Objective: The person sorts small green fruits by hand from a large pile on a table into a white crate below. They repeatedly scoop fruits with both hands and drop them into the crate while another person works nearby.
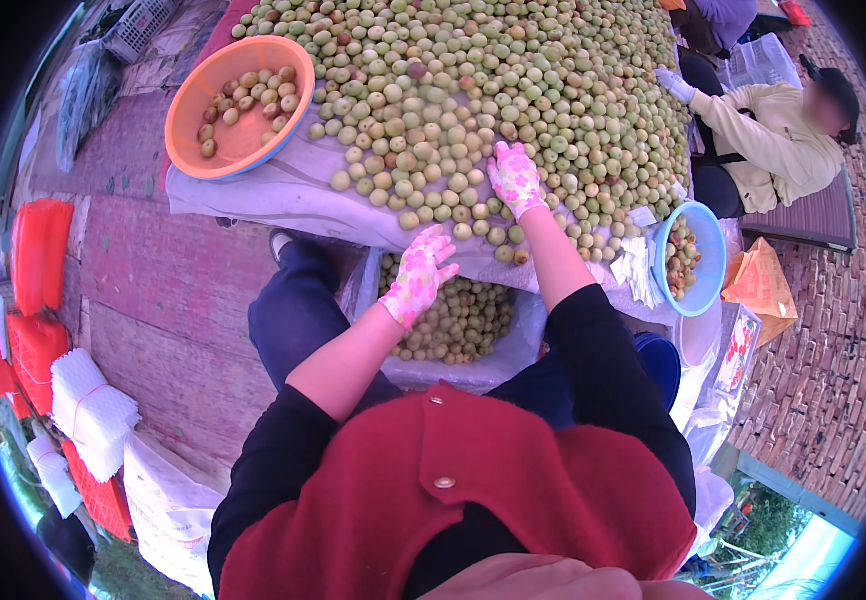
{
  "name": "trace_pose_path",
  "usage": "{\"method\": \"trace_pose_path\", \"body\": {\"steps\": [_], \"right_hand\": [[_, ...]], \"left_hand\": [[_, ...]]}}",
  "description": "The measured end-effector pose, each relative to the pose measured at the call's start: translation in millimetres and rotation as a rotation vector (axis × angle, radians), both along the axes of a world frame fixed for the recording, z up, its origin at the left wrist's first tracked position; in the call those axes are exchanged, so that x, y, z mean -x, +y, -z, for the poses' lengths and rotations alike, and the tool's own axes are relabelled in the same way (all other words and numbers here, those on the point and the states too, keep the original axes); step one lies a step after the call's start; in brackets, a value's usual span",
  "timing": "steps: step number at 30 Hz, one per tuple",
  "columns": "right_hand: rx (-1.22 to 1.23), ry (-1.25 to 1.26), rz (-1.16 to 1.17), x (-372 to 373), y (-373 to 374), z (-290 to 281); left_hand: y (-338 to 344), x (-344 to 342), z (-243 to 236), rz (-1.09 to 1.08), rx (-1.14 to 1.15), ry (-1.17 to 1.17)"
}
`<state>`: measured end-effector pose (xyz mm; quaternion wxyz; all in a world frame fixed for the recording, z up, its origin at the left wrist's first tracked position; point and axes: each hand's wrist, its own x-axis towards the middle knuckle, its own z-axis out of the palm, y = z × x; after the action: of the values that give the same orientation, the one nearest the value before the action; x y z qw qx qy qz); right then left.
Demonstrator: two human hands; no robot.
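"how much is left?"
"plenty: round green fruits [593, 110] heap the desk [283, 198]; others already lie in the lined crate [530, 330], browner ones in the orange basin [243, 135]."
"and the hands?"
"left hand [419, 276] spread by the crate; right hand [516, 179] at the heap, whether pinching a fruit, i can't tell."

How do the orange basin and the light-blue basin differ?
The orange basin is left of the fruit pile; the light-blue basin is right of it. The orange basin looks wider than the light-blue basin. The orange basin's bottom shows more bare than the light-blue basin's. Both hold round fruit.
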<state>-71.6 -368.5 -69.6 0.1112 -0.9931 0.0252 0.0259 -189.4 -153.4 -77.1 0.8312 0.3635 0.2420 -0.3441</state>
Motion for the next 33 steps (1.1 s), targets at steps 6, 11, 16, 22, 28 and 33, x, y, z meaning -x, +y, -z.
{"method": "trace_pose_path", "body": {"steps": [6, 11, 16, 22, 28, 33], "right_hand": [[-0.150, -0.174, 0.184, -11.9, -32.5, -0.6], [0.088, -0.067, 0.156, -63.3, -54.2, -4.9], [0.150, 0.081, 0.076, -57.6, -41.7, -19.5], [-0.021, -0.105, 0.095, 30.5, -66.8, -77.8], [0.189, 0.104, 0.654, 227.8, -157.6, -165.6], [0.305, -0.061, 0.701, 270.9, -171.5, -174.9]], "left_hand": [[2.3, 2.2, 22.4, -0.001, 0.100, -0.013], [2.1, 1.7, 21.3, 0.012, 0.044, -0.037], [-0.2, 0.0, 2.9, -0.001, 0.012, -0.004], [-0.3, -4.7, -9.4, -0.039, 0.047, 0.003], [-1.6, -6.9, -11.1, 0.005, 0.083, -0.030], [-7.2, -3.5, -19.7, 0.003, -0.017, -0.066]]}}
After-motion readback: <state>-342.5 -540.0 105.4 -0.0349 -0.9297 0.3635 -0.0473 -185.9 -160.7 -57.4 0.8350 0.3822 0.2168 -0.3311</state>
